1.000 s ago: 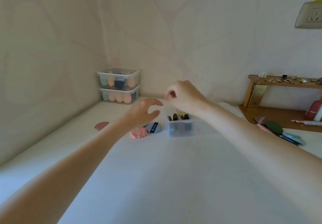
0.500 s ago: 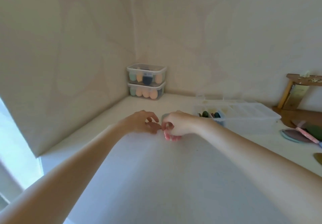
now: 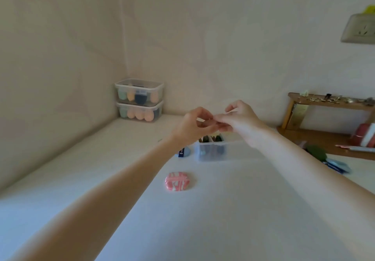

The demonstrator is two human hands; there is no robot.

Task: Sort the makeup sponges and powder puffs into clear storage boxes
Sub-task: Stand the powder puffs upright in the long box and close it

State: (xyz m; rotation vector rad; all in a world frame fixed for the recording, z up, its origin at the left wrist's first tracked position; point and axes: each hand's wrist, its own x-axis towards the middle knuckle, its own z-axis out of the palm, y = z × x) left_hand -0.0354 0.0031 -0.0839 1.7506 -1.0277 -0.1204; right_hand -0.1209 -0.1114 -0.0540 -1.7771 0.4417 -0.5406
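Two lidded clear boxes (image 3: 139, 100) stand stacked in the far left corner of the worktop (image 3: 203, 220), both already holding egg-shaped sponges in peach, mint and one dark blue, so that part of the sorting looks done. A third clear box (image 3: 212, 151) sits open near the middle, with dark green and brownish pieces standing upright inside it; it seems partly filled.

Both hands are raised above that open box, fingertips meeting. The left hand (image 3: 192, 125) has its fingers curled toward the thumb, and the right hand (image 3: 241, 118) pinches toward it from the right. Something small and pale may be held between them, but blur makes it impossible to tell what it is, or whether anything is gripped at all.

Left to sort, as far as can be judged: a pink-and-white patterned puff (image 3: 178, 181) lying loose on the worktop nearer the viewer, well apart from the hands, and a light blue puff (image 3: 185, 151) with a dark strap just left of the open box. At the right, a dark green puff (image 3: 316, 152) and a bluish one (image 3: 337, 165) lie near a wooden shelf (image 3: 324, 102) and probably also wait their turn. The job appears past halfway.
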